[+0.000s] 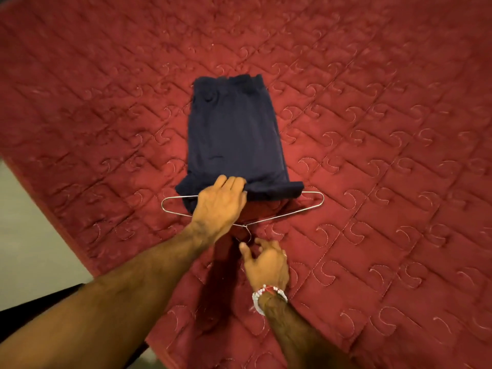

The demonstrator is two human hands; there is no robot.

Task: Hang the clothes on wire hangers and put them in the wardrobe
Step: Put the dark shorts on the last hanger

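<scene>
Garment, draped across hanger on quilt: left fingers pinch its near hem, right fingers spread loose, holding nothing, just short of the hook.

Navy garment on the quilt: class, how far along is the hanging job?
Done: the navy garment is folded over the bar of the wire hanger. In hand: the left hand grips that fold; the right hand reaches open for the hook. Left: lifting it off the red quilt into a wardrobe, unseen.
</scene>
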